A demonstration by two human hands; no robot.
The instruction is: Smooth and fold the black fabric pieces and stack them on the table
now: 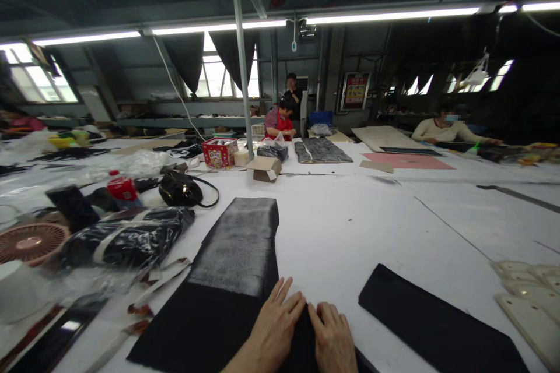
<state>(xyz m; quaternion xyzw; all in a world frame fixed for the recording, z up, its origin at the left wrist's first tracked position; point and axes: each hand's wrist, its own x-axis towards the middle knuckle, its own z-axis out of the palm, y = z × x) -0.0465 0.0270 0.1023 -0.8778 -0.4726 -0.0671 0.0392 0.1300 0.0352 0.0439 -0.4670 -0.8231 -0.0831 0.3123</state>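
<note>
A long piece of black fabric (205, 317) lies before me, its far part a stack with a greyish, fuzzy surface (238, 239). My left hand (280, 315) rests palm down at the fabric's right edge, fingers stretched forward. Close beside it, my right hand (333, 335) has its fingers bent down onto a narrow black part between the two hands. Its fingertips are partly hidden, but they appear closed on the fabric. Another folded black fabric strip (437, 320) lies to the right, apart from both hands.
White pattern pieces (529, 309) with holes lie at the right edge. On the left are a plastic-wrapped black bundle (131, 239), a pink fan (32, 243) and a black handbag (180, 188). Behind stands an open cardboard box (264, 168) by a post. People work across the table (345, 215).
</note>
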